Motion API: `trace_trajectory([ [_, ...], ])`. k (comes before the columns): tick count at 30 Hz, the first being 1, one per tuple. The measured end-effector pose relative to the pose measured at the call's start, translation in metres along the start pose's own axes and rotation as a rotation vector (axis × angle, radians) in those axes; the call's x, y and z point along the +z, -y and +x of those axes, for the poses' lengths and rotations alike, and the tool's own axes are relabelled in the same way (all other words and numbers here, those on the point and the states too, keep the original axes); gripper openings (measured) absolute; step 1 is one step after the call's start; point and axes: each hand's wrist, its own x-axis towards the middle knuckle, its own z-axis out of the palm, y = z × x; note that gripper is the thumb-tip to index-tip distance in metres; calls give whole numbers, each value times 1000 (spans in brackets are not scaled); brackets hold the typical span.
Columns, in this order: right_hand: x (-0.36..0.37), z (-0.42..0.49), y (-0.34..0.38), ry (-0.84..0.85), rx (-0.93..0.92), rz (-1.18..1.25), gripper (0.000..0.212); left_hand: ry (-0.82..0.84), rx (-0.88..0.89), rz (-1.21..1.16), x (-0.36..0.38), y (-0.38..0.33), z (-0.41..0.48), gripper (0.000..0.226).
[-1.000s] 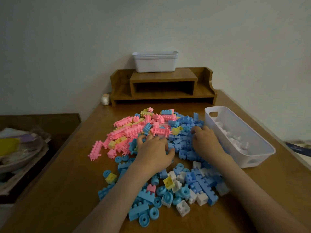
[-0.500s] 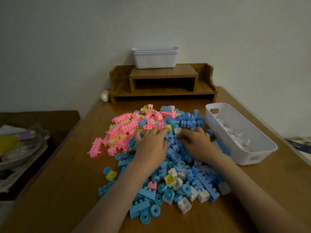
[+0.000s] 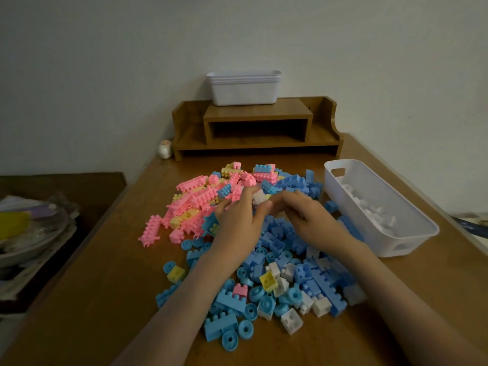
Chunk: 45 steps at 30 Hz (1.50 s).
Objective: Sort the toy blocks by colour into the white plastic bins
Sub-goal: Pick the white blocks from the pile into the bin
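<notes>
A heap of pink, blue, yellow and white toy blocks [image 3: 280,241] covers the middle of the wooden table [image 3: 100,299]. Both hands meet above the heap's centre. My left hand [image 3: 239,223] pinches a white block [image 3: 259,197] between thumb and fingers. My right hand [image 3: 307,219] reaches in from the right, its fingertips touching the same white block. A white plastic bin [image 3: 412,233] on the right holds several white blocks.
A stack of empty white bins [image 3: 244,88] stands on a wooden desk shelf [image 3: 257,128] at the back. A small white figurine [image 3: 165,149] sits left of the shelf. Beyond the table's left edge lies a cluttered pile [image 3: 29,233].
Both hands have lifted out of the heap and come together. A white block has been picked up and is now held between them.
</notes>
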Motion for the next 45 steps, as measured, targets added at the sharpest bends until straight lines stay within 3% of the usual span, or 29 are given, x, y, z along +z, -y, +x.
trace_trajectory([
  [2, -2, 0, 0, -104, 95, 28, 35, -38, 16, 43, -1, 2, -1, 35],
  [5, -8, 0, -9, -242, 351, -261, 26, -55, 12, 56, -1, 5, -1, 32],
  [8, -9, -3, -23, -37, 607, -611, 31, -36, 26, 10, 0, 6, -1, 19],
  [10, -7, -3, -29, 26, 656, -576, 34, 11, 15, -46, 0, 4, 0, 21],
  [16, -7, 0, -21, 74, 528, -338, 45, 56, 52, -29, -3, 3, -2, 12],
  [21, -4, -1, -13, 56, 452, -189, 28, 92, 174, 54, -2, 6, -1, 36],
  [25, -3, 0, -10, 26, 423, -91, 37, 99, 166, 119, -1, 8, -3, 33],
  [29, -1, 0, -7, 58, 363, -29, 36, 195, 148, 264, 2, 9, -3, 48],
  [34, 0, 0, -4, 108, 362, -32, 41, 208, 116, 297, 3, 10, -2, 33],
  [40, -5, -1, -3, 1, 414, 41, 28, 142, 96, 128, -3, 6, -3, 17],
  [45, -11, -4, -2, 212, 387, 12, 18, 132, 82, 35, -4, 6, -5, 18],
])
